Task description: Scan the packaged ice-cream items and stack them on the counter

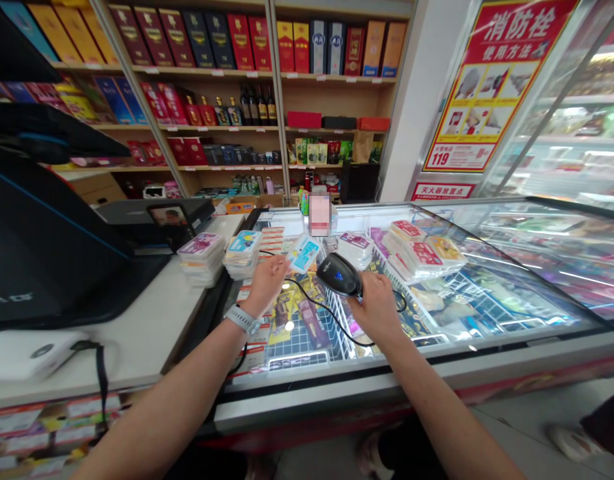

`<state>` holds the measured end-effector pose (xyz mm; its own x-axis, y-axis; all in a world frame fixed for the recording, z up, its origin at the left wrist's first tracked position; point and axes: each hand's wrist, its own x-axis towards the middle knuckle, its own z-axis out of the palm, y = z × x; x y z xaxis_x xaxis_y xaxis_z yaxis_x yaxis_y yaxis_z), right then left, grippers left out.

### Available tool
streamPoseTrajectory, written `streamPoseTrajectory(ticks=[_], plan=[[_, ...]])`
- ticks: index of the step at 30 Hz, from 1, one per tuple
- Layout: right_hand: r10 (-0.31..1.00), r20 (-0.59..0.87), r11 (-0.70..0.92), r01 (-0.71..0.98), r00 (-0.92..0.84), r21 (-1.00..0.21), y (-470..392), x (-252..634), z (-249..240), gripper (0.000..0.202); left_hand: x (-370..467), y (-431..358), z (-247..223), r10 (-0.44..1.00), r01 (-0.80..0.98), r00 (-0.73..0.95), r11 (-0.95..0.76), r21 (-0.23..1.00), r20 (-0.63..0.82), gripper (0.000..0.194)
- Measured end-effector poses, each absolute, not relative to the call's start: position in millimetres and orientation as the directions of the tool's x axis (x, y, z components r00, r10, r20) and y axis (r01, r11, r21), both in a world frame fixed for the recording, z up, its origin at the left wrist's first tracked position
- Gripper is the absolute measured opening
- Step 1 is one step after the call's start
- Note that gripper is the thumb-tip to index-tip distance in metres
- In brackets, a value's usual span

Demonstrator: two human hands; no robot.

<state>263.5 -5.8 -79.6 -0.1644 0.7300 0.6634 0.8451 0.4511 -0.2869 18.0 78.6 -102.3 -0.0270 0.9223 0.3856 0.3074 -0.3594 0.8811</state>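
Note:
My left hand (269, 277), with a watch at the wrist, pinches the near left edge of a flat pack with a blue and white label (305, 254). In my right hand (377, 303) is a black barcode scanner (339, 275), its head turned left toward that pack. A black cable (331, 313) loops beneath both hands over the glass freezer top. Just left of my left hand stands a stack of blue-labelled packs (243, 248). Farther left is a purple-labelled stack (201, 253). Beyond the scanner sits another purple-labelled stack (355, 248), and red- and yellow-labelled packs (421, 252) lie to the right.
The glass-topped chest freezer (467, 333) holds wire baskets of goods. To the left, a counter (137, 333) carries a dark register (41, 247), a phone (171, 220) and a white device (29, 353). Shelves of boxes and bottles line the back. Someone's shoe (574, 441) shows at lower right.

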Motion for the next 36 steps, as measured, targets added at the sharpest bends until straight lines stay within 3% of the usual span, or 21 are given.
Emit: streamPoseTrajectory(ticks=[8,13,17,21,28,36], plan=[[0.713,0.683,0.467,0.833,-0.158,-0.295,-4.9,264.7,-81.4,0.018,1.1,64.0,-67.0,0.884,0.479,-0.05,-0.387,0.788,0.465,0.034],[0.72,0.674,0.465,0.838,-0.168,-0.288,-6.2,265.3,-79.9,0.021,-36.2,20.4,-27.6,0.748,0.847,-0.034,-0.331,0.416,0.663,0.033],[0.722,0.671,0.464,0.838,-0.17,-0.287,-7.5,265.3,-78.5,0.019,-73.0,-27.0,-27.7,0.628,0.957,0.084,-0.266,0.111,0.774,0.028],[0.718,0.672,0.468,0.84,-0.18,-0.275,-7.3,265.3,-79.2,0.018,-106.8,-61.1,-48.2,0.554,0.993,0.12,-0.075,-0.095,0.824,0.025],[0.704,0.682,0.477,0.843,-0.197,-0.249,-5.4,265.8,-82.3,0.017,-126.6,-72.5,-71.1,0.709,0.957,0.142,0.08,-0.278,0.691,0.023],[0.698,0.69,0.479,0.842,-0.194,-0.248,-5.5,266.6,-82.9,0.017,-118.6,-67.3,-76.6,0.848,0.944,0.106,0.078,-0.32,0.519,0.025]])
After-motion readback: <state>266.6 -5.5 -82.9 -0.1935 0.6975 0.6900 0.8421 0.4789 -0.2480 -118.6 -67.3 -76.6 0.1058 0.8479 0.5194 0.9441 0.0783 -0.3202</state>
